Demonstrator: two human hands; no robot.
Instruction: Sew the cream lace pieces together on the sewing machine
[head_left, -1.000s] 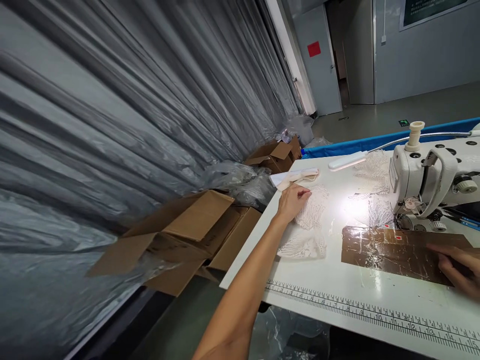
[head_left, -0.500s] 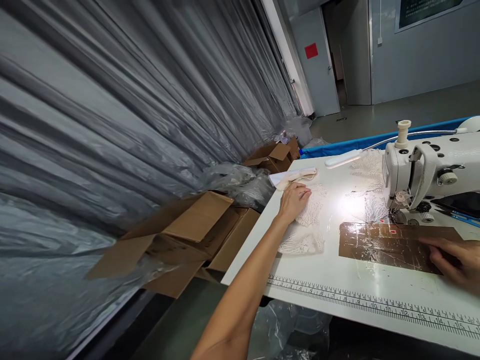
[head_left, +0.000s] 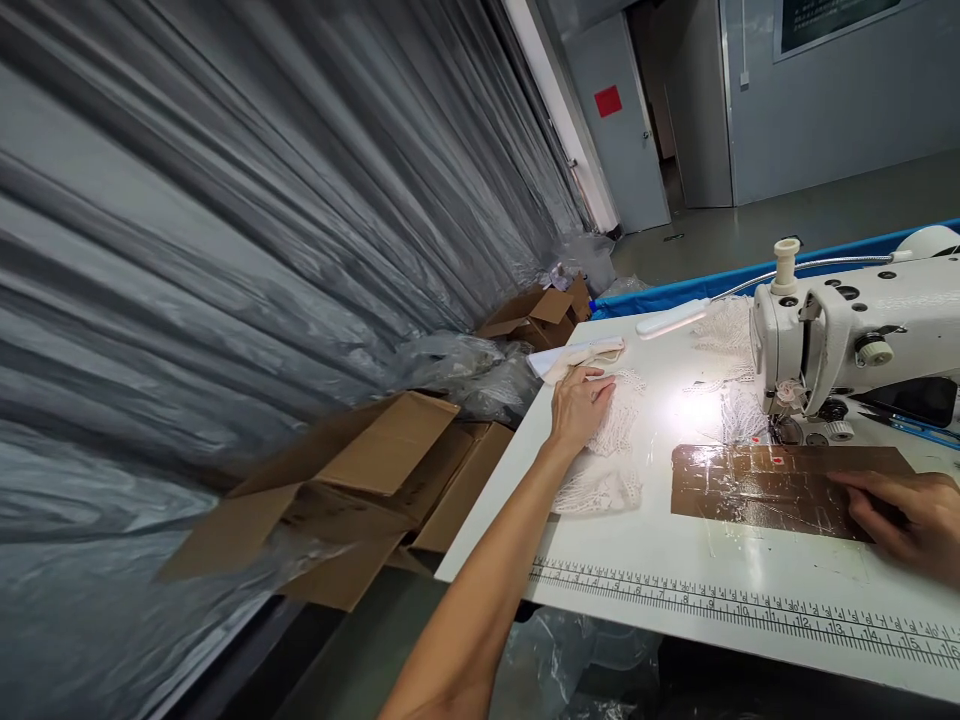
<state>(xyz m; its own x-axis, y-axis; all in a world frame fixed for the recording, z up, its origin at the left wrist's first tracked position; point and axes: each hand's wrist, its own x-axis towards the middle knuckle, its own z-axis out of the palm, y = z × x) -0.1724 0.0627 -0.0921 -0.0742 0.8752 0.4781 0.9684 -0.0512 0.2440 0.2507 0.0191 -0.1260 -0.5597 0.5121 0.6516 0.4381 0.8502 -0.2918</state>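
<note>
My left hand [head_left: 581, 410] is at the left of the sewing table, fingers bent and thumb close to the index finger, closed on the upper part of a cream lace piece [head_left: 616, 425]. Another cream lace piece [head_left: 600, 492] lies nearer me, partly under my forearm. Just beyond the hand is a folded cream and white cloth [head_left: 576, 358]. My right hand [head_left: 907, 510] lies at the right end of a brown taped plate [head_left: 795, 490], its index finger stretched out and thumb apart, holding nothing visible. White lace [head_left: 742, 415] sits by the needle area of the sewing machine [head_left: 806, 345].
A lit lamp [head_left: 673, 318] on a bendable neck shines on the table. More lace [head_left: 724, 325] lies behind the machine head. A printed ruler [head_left: 720, 605] runs along the front edge. Open cardboard boxes [head_left: 390, 445] and plastic bags [head_left: 469, 375] stand left of the table.
The whole view has shifted slightly, so the table and machine appear a little further left. Both hands stay at nearly the same places on the table.
</note>
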